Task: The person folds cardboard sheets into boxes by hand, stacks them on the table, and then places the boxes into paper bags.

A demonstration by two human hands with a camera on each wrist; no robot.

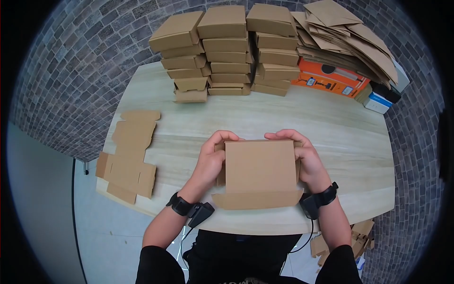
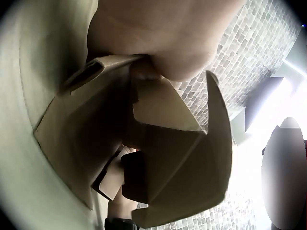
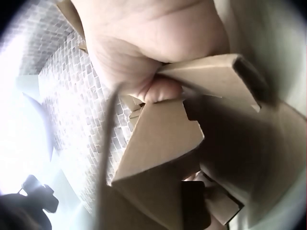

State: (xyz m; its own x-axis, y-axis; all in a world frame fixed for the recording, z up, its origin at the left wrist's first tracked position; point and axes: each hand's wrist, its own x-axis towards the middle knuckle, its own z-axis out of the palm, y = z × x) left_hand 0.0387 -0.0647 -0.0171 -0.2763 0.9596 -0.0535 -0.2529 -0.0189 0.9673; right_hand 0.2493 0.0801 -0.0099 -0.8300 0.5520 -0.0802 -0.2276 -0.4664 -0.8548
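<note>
A partly folded cardboard box (image 1: 260, 165) stands near the table's front edge, its lid panel over the top and a long front flap (image 1: 257, 199) sticking out toward the person. The left hand (image 1: 211, 161) grips its left side, fingers curled over the far corner. On the right side the right hand (image 1: 309, 161) holds the box in the same way, fingers at the far right corner. Both wrist views look into the open front of the box; side flaps (image 2: 165, 105) (image 3: 160, 136) are angled inside, with a thumb by each.
A flat unfolded cardboard blank (image 1: 130, 161) lies at the table's left. Stacked boxes (image 1: 224, 45) line the back, beside flat cardboard sheets (image 1: 345, 38) on an orange box (image 1: 326, 78). Cardboard pieces (image 1: 362, 229) are on the floor at the right.
</note>
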